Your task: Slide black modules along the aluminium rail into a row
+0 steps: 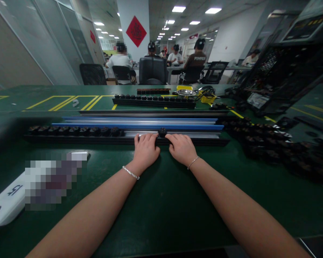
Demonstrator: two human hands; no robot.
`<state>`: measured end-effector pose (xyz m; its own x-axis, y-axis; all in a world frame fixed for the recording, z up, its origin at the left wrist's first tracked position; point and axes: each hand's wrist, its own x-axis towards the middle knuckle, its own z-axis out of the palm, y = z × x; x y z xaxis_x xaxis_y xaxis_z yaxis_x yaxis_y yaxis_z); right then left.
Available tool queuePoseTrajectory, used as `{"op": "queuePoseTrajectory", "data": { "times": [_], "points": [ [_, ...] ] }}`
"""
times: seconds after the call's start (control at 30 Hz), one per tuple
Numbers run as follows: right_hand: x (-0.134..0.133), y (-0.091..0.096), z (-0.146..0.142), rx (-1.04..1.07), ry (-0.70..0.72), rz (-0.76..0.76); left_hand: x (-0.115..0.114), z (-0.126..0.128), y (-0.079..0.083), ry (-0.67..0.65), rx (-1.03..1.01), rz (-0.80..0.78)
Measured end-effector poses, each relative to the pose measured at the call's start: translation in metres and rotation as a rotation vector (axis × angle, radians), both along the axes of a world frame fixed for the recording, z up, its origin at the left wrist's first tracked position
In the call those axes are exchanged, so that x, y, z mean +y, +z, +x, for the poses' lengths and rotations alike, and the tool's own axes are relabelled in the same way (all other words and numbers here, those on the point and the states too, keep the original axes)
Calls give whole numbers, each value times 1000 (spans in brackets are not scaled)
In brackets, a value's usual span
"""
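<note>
A long black rail [70,139] with a silver inner channel lies across the green table in front of me. Several black blocks [74,131] sit in a row along its left part. One single black block [162,132] stands in the channel between my hands. My left hand [146,150] is closed over the near edge of the rail, its fingertips in the channel just left of that block. From the right, my right hand [182,147] is closed over the same edge, with its index fingertip at the block's side. The undersides of both hands are hidden.
Blue-edged rails [140,126] lie just behind. Farther back is a filled black rail [153,102] near a metal bowl [186,92]. Many loose black blocks [269,141] are heaped at right, beside a dark open-framed case [274,71]. A white device [9,195] lies at left.
</note>
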<state>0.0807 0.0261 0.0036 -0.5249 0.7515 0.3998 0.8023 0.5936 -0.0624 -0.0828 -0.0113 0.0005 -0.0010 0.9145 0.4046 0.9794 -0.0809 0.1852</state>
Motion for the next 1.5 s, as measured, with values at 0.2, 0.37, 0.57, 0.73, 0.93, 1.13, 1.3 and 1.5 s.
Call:
{"op": "queuePoseTrajectory", "data": {
  "times": [0.2, 0.37, 0.57, 0.73, 0.93, 1.13, 1.3, 1.5],
  "points": [
    [0, 1, 1, -14, -5, 9, -1, 0, -1, -12, 14, 7],
    [1, 2, 2, -13, 10, -6, -3, 1, -1, -28, 39, 21],
    [3, 2, 4, -14, 23, -8, -3, 1, -1, -33, 56, 21],
    [2, 3, 5, -31, 0, -12, -2, -1, -3, -40, 68, 38],
    [2, 3, 5, -29, -13, -13, -2, -2, -4, -51, 73, 57],
    [2, 4, 6, -30, -11, -29, -2, -1, -4, -54, 71, 56],
    [3, 4, 7, -44, -7, -33, -1, -1, -4, -51, 66, 44],
    [6, 5, 9, -51, -2, -37, -2, -2, -4, -61, 71, 49]
  ]
}}
